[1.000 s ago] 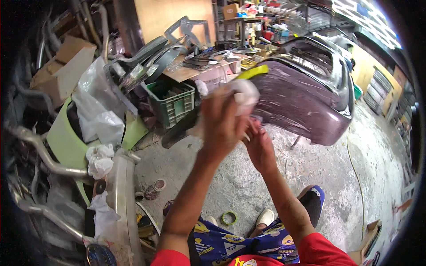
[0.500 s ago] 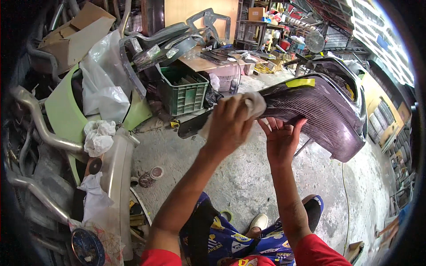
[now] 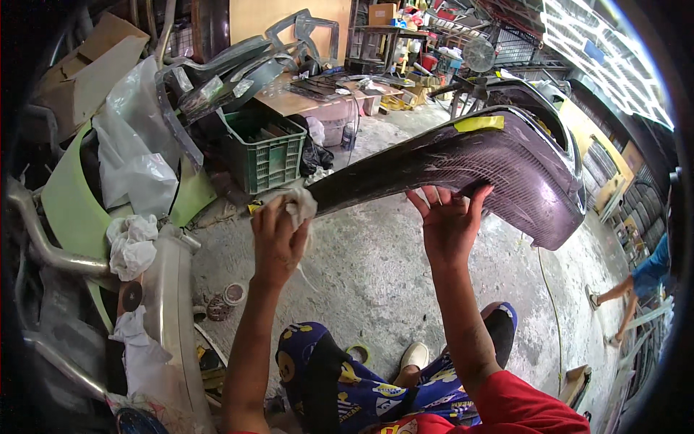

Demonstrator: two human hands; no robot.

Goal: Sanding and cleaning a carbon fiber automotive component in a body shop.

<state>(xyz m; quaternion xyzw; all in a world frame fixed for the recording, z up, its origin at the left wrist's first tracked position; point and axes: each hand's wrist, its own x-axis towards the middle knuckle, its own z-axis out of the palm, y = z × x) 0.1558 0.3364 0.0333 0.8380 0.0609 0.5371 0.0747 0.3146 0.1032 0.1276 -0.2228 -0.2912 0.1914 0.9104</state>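
Observation:
A long, dark car body part with a carbon-fibre weave, looking like a bumper [image 3: 499, 163], stretches across in front of me. Its narrow end points left, and a strip of yellow tape [image 3: 478, 124] is stuck near its upper edge. My left hand [image 3: 277, 235] is closed around a crumpled white cloth [image 3: 301, 205], right at the narrow left tip. Palm up, my right hand [image 3: 452, 224] grips the lower edge near the wide part, with fingers and thumb curled against it. Some of its fingertips are hidden by the edge.
Left of me, metal pipes [image 3: 65, 257], a pale green panel [image 3: 72, 184] and a silver bumper [image 3: 170, 304] are piled up. A green crate [image 3: 267, 155] stands beyond. At far right another person's leg [image 3: 614, 291] shows. A cable [image 3: 553, 311] runs along the concrete floor.
My left hand has swept the cloth leftward along the bumper to its narrow tip. The right hand keeps its hold on the lower edge. More of the person at far right shows.

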